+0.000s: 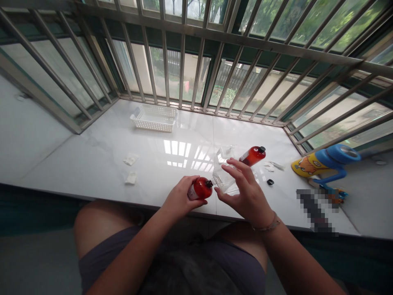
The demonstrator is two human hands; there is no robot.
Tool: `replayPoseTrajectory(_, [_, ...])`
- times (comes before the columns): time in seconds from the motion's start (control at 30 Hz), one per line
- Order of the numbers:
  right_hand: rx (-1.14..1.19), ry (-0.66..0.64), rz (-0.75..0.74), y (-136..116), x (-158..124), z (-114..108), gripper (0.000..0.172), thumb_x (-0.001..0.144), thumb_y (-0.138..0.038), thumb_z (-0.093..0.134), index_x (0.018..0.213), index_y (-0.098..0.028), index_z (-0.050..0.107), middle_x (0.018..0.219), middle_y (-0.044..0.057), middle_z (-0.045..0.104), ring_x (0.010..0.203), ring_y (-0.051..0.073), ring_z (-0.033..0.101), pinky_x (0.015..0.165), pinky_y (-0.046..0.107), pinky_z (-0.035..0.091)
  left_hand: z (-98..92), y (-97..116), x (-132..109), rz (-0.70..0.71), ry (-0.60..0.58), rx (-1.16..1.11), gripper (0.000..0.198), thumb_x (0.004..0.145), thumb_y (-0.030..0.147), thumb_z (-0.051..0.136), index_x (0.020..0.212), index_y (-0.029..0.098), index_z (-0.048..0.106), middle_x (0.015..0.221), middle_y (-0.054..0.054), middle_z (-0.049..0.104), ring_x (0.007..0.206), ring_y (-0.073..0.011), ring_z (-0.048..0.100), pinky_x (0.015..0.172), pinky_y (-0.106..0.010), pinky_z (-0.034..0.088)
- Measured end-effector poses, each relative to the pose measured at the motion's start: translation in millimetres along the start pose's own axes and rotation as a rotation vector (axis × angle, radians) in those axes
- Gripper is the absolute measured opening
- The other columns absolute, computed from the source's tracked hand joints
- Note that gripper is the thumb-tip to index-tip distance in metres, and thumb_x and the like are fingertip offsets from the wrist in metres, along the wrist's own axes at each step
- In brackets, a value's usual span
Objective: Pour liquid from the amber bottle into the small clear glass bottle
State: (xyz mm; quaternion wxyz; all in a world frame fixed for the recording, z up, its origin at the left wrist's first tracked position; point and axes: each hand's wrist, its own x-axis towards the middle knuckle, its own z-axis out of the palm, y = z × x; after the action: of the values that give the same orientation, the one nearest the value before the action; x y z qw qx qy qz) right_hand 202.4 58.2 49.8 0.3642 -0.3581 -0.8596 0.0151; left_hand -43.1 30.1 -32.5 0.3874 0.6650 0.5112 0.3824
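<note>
My left hand [178, 198] grips a small red bottle [201, 188] tipped on its side, its dark neck pointing right. The neck meets the mouth of a clear plastic bottle [223, 179], which my right hand [245, 192] holds with curled fingers over the white marble sill [101, 159]. A second red bottle [253, 155] with a black cap lies on the sill just beyond my right hand. A small black cap [270, 182] rests to the right of that hand.
A white slotted basket [154, 118] stands at the back by the metal window bars [196, 69]. Two white pads [131, 168] lie at the left. A yellow and blue toy-like container [325, 162] lies on its side at the right edge.
</note>
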Motion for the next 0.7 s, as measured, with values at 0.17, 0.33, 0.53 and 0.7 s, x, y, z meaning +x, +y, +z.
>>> replayPoseTrajectory(0.17, [-0.006, -0.013, -0.001, -0.5, 0.8, -0.7, 0.077, 0.091, -0.019, 0.081, 0.158, -0.032, 0.046, 0.152, 0.015, 0.054, 0.145, 0.037, 0.055, 0.116, 0.062, 0.058, 0.1, -0.4, 0.2, -0.002, -0.005, -0.004, 0.081, 0.074, 0.028, 0.101, 0.143, 0.033, 0.059, 0.138, -0.006, 0.065, 0.127, -0.0303, 0.065, 0.111, -0.046, 0.053])
replayPoseTrajectory(0.33, [-0.010, -0.017, -0.007, -0.9, 1.4, -1.1, 0.076, 0.091, -0.018, 0.080, 0.158, -0.032, 0.046, 0.152, 0.015, 0.054, 0.146, 0.037, 0.054, 0.116, 0.061, 0.057, 1.1, -0.8, -0.2, 0.000, -0.003, -0.002, 0.081, 0.073, 0.027, 0.101, 0.143, 0.033, 0.059, 0.138, -0.005, 0.065, 0.128, -0.0299, 0.064, 0.112, -0.045, 0.053])
replayPoseTrajectory(0.53, [-0.005, -0.022, -0.011, -1.5, 1.4, -1.0, 0.075, 0.092, -0.017, 0.080, 0.158, -0.031, 0.047, 0.153, 0.015, 0.054, 0.147, 0.037, 0.053, 0.118, 0.060, 0.056, 0.9, -0.9, -0.2, 0.000, -0.007, -0.001, 0.082, 0.073, 0.027, 0.102, 0.143, 0.033, 0.058, 0.139, -0.005, 0.065, 0.128, -0.0294, 0.064, 0.111, -0.045, 0.053])
replayPoseTrajectory(0.7, [0.006, -0.026, -0.010, -2.1, 1.6, -1.3, 0.075, 0.092, -0.016, 0.079, 0.158, -0.032, 0.048, 0.153, 0.014, 0.054, 0.148, 0.037, 0.053, 0.119, 0.059, 0.055, 1.1, -1.9, 0.0, 0.007, -0.005, 0.000, 0.082, 0.073, 0.027, 0.101, 0.143, 0.033, 0.058, 0.138, -0.004, 0.065, 0.128, -0.0289, 0.064, 0.112, -0.044, 0.052])
